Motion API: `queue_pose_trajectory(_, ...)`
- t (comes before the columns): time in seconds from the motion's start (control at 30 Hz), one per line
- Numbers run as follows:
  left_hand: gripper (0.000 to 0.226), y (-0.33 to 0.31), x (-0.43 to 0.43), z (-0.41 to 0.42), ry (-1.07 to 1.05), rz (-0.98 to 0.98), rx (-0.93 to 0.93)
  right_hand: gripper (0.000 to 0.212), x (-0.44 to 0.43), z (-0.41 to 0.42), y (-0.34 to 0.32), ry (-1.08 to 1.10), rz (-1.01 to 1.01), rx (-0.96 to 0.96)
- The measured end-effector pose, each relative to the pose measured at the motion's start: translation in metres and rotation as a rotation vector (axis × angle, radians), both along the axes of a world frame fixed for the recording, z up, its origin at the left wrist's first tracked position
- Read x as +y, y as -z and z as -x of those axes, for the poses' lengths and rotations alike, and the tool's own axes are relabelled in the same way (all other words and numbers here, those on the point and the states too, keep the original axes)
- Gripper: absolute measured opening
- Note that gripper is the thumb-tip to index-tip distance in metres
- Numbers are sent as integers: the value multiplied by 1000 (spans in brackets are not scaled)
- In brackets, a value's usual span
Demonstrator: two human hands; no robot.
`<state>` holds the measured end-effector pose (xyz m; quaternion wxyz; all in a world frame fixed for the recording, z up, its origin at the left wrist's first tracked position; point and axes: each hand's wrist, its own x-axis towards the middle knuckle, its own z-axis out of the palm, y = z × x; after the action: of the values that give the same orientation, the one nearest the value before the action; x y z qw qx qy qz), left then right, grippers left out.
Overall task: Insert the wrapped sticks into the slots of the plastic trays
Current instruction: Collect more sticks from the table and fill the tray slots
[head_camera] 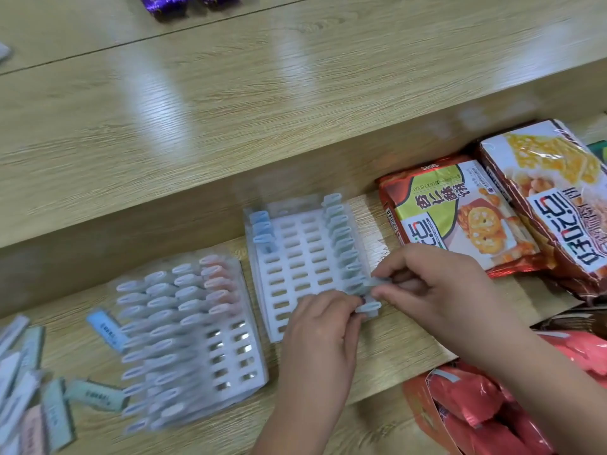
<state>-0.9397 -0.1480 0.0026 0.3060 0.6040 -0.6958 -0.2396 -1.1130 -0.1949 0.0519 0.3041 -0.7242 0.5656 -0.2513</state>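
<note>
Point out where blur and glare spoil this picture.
Head view: motion blur smears the left tray and the loose sticks beside it; pale glare streaks cross the wooden table; the snack bag print reads sharper.

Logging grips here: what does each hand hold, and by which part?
The left hand pinches a wrapped stick near its top end; the right hand pinches a second stick by its end.

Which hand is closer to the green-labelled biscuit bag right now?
Right. The right hand sits just in front of the green-labelled biscuit bag; the left hand is farther off to its left, over the mostly empty tray's near edge.
</note>
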Motion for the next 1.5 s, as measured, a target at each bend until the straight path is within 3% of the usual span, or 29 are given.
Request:
queue_pose_trajectory(0.3, 27, 4, -1, -5, 43, -41, -53, 10, -5, 4, 7, -137, 197, -1)
queue_pose_trajectory(0.47, 32, 2, -1, -7, 68, -67, -69, 15, -3, 2, 10, -193, 306, 85)
queue_pose_trajectory(0.7, 32, 7, -1, -9, 26, -19, -80, 31, 1, 6, 21, -217, 189, 39)
queue_pose_trajectory(0.83, 36, 1, 1, -9, 28, -33, -107, 15, 5, 1, 14, -85, 76, -44)
queue_pose_trajectory(1.03, 26, -37, 21, -48, 2, 71, -22, 18, 10, -9, -17, 33, 74, -45)
queue_pose_trajectory(1.13, 18, -57, 39, -89, -62, 150, 14, 18, 15, -45, -38, 54, 105, -110)
queue_pose_trajectory(1.27, 17, -67, 65, -160, -215, 181, 26, 17, 23, -134, -54, -111, 140, -67)
queue_pose_trajectory(1.37, 20, -57, 86, -219, -384, 89, 33, 23, 28, -207, -49, -272, 176, 4)
queue_pose_trajectory(1.5, 27, -42, 105, -281, -614, -183, -99, 32, 25, -293, -29, -437, 342, 328)
